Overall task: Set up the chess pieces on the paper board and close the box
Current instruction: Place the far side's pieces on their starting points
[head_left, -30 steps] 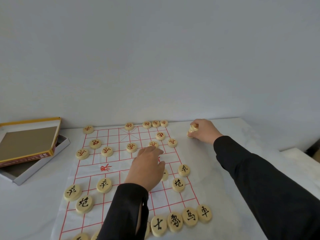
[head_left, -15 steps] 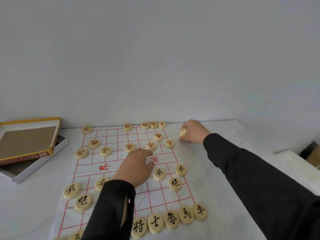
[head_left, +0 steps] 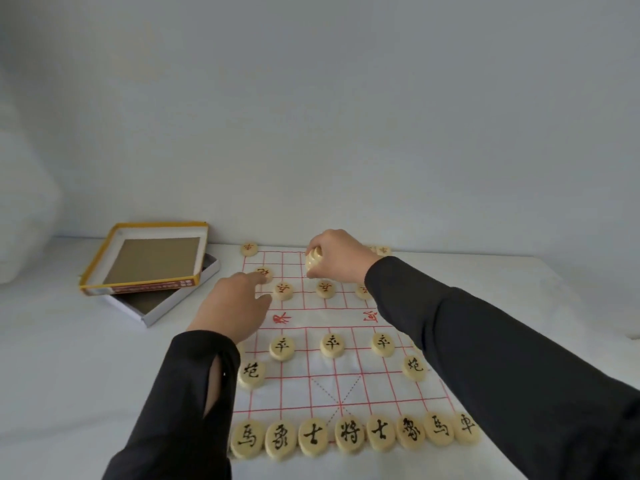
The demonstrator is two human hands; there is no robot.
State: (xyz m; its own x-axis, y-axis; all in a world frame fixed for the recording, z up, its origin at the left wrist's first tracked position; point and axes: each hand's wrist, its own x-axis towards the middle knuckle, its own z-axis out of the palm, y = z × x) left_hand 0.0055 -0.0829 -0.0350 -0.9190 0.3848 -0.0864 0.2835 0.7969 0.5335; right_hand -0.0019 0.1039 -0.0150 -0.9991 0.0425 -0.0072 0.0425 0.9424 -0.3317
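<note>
Edges: I see the board (head_left: 349, 382) lying flat on the bench (head_left: 69, 358), its far edge close to the wall (head_left: 311, 116); bare bench lies to the left and right of it.
Open room: the middle band of the board between the two camps is free of pieces.
Right hand (head_left: 337, 256): clenched on a small stack of pieces (head_left: 313, 259), held over the far rows.
Left hand (head_left: 233, 306): released, palm down, forefinger touching a red piece (head_left: 265, 273).
Black row (head_left: 351, 436): eight discs side by side along the near edge.
Materials: pale, smooth, round pieces with black or red characters; thin white board with a red grid.
Box (head_left: 166, 299): open, left of the board, its yellow-rimmed lid (head_left: 149, 258) tilted across the tray.
Room: white bench, plain grey wall.
</note>
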